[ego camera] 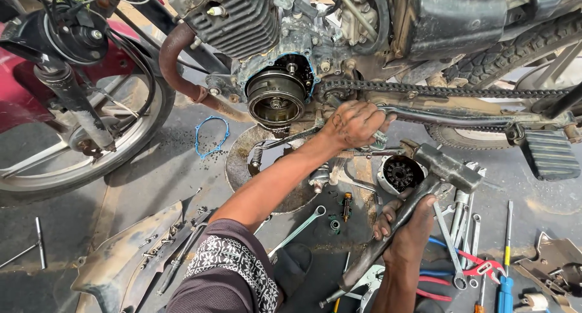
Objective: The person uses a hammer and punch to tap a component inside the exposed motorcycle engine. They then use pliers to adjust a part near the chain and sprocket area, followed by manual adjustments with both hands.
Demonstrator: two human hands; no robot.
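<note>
My left hand (356, 123) reaches up to the motorcycle's engine, just right of the exposed round flywheel (276, 98) and where the drive chain (436, 90) begins. Its fingers are closed around a small metal tool (379, 141) whose end pokes out below the fist. My right hand (405, 225) is lower, gripping the dark handle of a heavy hammer (447, 167). The hammer head is raised above the ground, next to a removed engine cover (400, 173) with a round coil inside.
A blue gasket (211, 137) and a round metal pan (239, 161) lie under the engine. Wrenches (300, 228), red-handled pliers (479, 268) and a blue-handled screwdriver (504, 287) are scattered on the ground. The front wheel (91, 137) stands left, a footpeg (548, 155) right, a body panel (130, 258) lower left.
</note>
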